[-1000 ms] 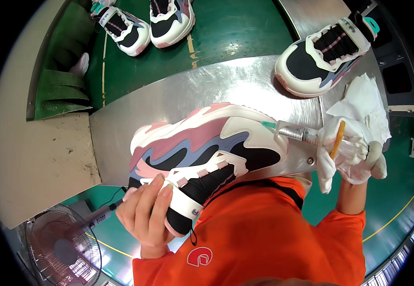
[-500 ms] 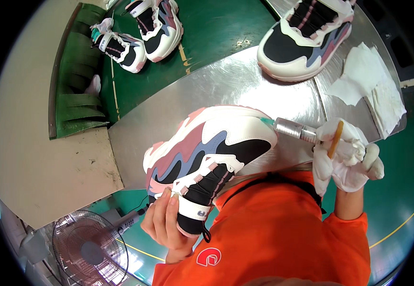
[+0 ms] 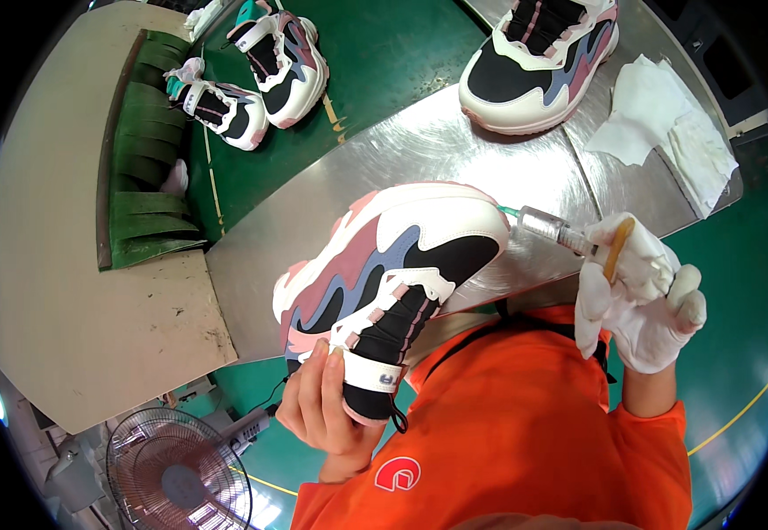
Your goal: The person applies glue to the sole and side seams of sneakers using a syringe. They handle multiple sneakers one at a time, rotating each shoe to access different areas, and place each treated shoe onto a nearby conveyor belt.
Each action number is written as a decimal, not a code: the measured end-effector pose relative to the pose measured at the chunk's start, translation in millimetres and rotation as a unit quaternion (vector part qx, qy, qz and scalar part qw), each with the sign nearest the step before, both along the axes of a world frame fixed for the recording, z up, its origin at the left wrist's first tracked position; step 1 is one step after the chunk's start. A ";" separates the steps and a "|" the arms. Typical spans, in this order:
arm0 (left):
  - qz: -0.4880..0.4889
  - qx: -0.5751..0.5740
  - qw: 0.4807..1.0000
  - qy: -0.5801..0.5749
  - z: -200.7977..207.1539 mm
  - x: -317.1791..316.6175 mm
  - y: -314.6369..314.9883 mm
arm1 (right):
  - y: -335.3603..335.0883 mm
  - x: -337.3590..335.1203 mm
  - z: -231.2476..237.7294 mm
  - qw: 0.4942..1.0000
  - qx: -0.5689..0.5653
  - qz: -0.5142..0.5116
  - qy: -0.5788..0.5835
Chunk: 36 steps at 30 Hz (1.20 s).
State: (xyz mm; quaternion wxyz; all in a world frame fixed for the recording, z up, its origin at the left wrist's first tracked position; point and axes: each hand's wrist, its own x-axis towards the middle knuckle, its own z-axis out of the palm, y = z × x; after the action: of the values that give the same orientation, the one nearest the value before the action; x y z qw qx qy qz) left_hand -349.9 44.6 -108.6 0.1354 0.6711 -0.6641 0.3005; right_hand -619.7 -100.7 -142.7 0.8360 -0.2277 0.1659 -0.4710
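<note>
Gripping shoe point(image 3: 375, 283) near strap point(image 3: 370, 374) with closed fingers of left hand point(image 3: 324, 413), partly over metal bench point(image 3: 525, 269). Clasping syringe point(image 3: 544, 223) in curled fingers of gloved right hand point(image 3: 638, 296), green tip point(image 3: 508, 211) beside toe. Likely risk: scratching or marking toe through unsteady wrist or slipping shoe.

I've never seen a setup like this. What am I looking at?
There's no robot: a person works by hand, seen through a wide camera on their own head looking down, so edges bend. The bare left hand grips a shoe near its heel, over a metal table. The gloved right hand holds a syringe, its green tip at the shoe's toe; I can't tell whether it touches. Beyond, another shoe stands on the table, with white sheets to its right, and two more shoes on a green surface.
</note>
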 end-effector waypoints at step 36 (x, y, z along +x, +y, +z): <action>-0.019 0.225 0.903 0.366 71.4 55.8 -119.7 | -4.6 45.5 -68.7 0.920 -0.379 0.024 0.095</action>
State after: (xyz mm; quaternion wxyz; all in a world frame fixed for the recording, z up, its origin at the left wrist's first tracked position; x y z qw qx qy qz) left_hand -294.1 -75.1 -37.2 0.2202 0.7335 -0.6305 -0.1264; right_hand -574.3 -105.4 -211.5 0.6780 -0.5754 0.0481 -0.4549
